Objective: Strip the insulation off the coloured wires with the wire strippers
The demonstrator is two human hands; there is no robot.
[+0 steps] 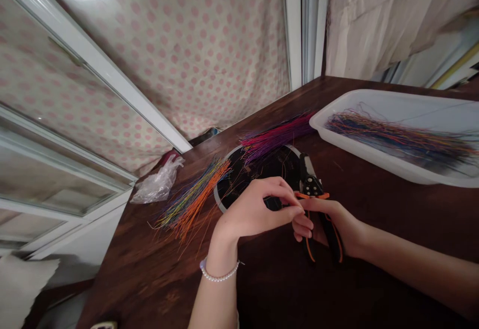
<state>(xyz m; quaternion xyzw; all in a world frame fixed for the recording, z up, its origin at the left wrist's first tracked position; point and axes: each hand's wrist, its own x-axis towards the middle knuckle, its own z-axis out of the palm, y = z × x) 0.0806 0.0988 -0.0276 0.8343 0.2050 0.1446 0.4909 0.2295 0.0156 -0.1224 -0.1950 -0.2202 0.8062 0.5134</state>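
Observation:
My right hand (339,219) is wrapped around a black wire stripper with orange trim (311,186), its jaws pointing away from me and its handles apart. My left hand (258,206), with a beaded bracelet at the wrist, pinches thumb and fingers together right beside the tool's orange part. Whatever sits in that pinch is too small to make out. Beyond both hands lies a round black plate with a pale rim (220,196). Orange, yellow and blue thin wires (198,196) lie in a bundle to its left. A purple and red wire bundle (271,137) overlaps its far edge.
A white plastic tub (374,162) at the right holds more multicoloured wires (396,134). A crumpled clear plastic bag (159,181) rests at the table's left edge. The dark wooden table (149,279) meets a white-framed window with a polka-dot curtain (209,44).

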